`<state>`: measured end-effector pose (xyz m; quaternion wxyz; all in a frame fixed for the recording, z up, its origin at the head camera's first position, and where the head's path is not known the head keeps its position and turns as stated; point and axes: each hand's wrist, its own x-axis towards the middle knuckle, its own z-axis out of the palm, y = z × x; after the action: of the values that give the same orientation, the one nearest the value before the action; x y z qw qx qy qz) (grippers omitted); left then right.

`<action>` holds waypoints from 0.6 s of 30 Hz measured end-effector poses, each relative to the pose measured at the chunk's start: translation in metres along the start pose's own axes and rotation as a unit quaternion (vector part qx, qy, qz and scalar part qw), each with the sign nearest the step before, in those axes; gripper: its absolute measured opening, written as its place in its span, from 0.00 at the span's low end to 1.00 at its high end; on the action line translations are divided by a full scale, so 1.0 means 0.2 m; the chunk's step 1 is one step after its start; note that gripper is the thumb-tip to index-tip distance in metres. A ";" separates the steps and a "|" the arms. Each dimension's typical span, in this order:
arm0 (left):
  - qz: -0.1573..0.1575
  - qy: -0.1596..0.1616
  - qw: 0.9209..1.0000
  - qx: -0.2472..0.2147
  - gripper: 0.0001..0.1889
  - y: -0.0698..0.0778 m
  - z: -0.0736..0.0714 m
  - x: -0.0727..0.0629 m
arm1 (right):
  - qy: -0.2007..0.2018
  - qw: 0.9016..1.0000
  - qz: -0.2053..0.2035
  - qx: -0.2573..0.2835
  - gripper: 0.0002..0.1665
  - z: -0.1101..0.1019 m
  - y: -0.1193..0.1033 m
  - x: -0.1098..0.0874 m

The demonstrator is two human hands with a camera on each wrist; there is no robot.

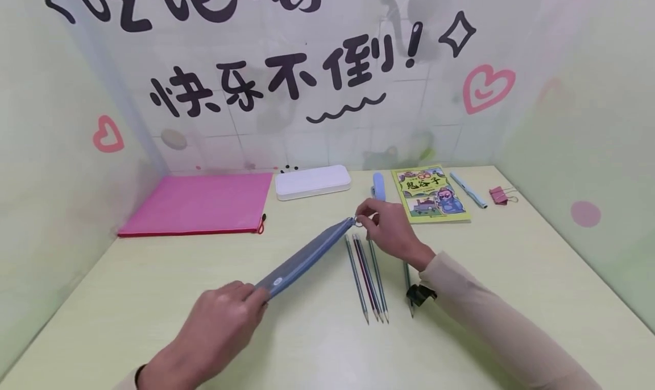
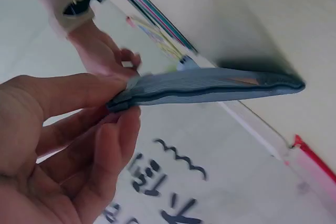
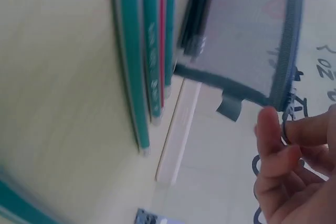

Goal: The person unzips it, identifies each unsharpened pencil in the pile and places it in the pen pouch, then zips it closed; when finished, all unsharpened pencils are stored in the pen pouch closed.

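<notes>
A blue zippered mesh pouch (image 1: 307, 256) is held slanting above the table. My left hand (image 1: 217, 324) pinches its near end between thumb and fingers. At the far end, my right hand (image 1: 391, 228) pinches the ring of the zipper pull (image 1: 358, 222). See-through mesh and a dark side tab (image 3: 230, 106) show in the right wrist view. From the left wrist, the pouch's zipper edge (image 2: 210, 90) runs lengthwise. Several pencils (image 1: 365, 282) lie side by side beneath the right hand, points toward me. Another pencil (image 1: 408, 282) lies apart, partly hidden by the right wrist.
Along the back stand a pink zip folder (image 1: 199, 205), a white case (image 1: 313, 182), a blue stapler-like object (image 1: 378, 186), a yellow booklet (image 1: 431, 194), a light blue pen (image 1: 468, 189) and a pink binder clip (image 1: 498, 195). Printed walls (image 1: 307, 145) enclose the table.
</notes>
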<state>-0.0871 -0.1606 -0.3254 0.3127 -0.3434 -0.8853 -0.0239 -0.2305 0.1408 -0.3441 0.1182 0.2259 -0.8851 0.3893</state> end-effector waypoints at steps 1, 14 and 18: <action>-0.030 -0.018 0.999 -0.004 0.11 -0.03 0.00 0.00 | -0.016 0.999 0.019 0.026 0.04 -0.01 -0.01 -0.01; -0.245 -0.167 0.934 -0.200 0.08 -0.45 0.10 -0.09 | -0.190 0.982 0.000 0.026 0.03 0.02 -0.10 -0.26; -0.224 -0.214 0.936 -0.170 0.07 -0.50 0.11 -0.07 | -0.219 0.972 -0.047 -0.071 0.05 0.04 -0.12 -0.29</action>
<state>-0.1530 -0.2397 -0.3330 0.0397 -0.1814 -0.9679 -0.1693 -0.1685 0.1389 -0.3564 -0.0447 0.3380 -0.9034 0.2601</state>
